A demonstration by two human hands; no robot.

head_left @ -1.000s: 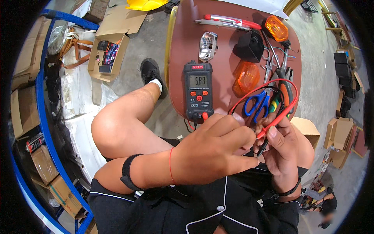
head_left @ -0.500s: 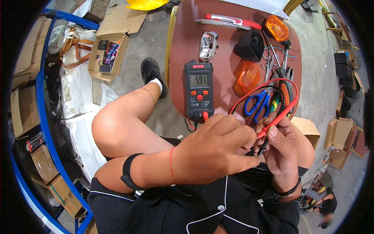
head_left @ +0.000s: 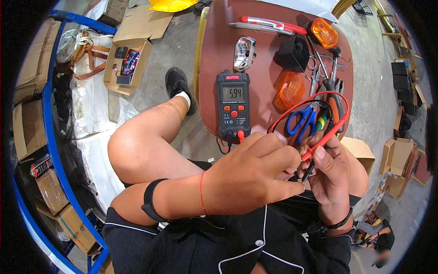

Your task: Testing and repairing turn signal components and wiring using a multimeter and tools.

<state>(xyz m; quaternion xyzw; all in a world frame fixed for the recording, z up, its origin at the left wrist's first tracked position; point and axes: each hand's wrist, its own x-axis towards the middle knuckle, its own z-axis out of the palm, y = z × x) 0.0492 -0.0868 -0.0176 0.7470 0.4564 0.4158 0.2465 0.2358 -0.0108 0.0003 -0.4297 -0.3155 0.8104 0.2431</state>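
Note:
My right hand (head_left: pixel 333 178) grips a red test probe (head_left: pixel 326 137) and a black test probe (head_left: pixel 310 170) together, their tips toward my left hand (head_left: pixel 255 176). The left hand is closed, its fingertips pinched at the probe tips; what they hold is hidden behind the knuckles. Beyond it, a dark digital multimeter (head_left: pixel 233 119) lies face up on the brown table (head_left: pixel 214 45), its screen lit. The red lead (head_left: pixel 347 107) loops over blue-handled scissors (head_left: pixel 301 121) beside the right hand.
Around the table lie a clear lamp (head_left: pixel 244 54), orange lenses (head_left: pixel 289 91), a black housing (head_left: pixel 294 54), pliers (head_left: pixel 336 107) and red pens (head_left: pixel 273 25). A blue-framed shelf (head_left: pixel 44 114) with cartons stands left; an open cardboard box (head_left: pixel 109 75) is nearer. Another person (head_left: pixel 381 237) is far right.
The number on the multimeter's screen has risen slightly. Both hands and the probes stay almost where they were.

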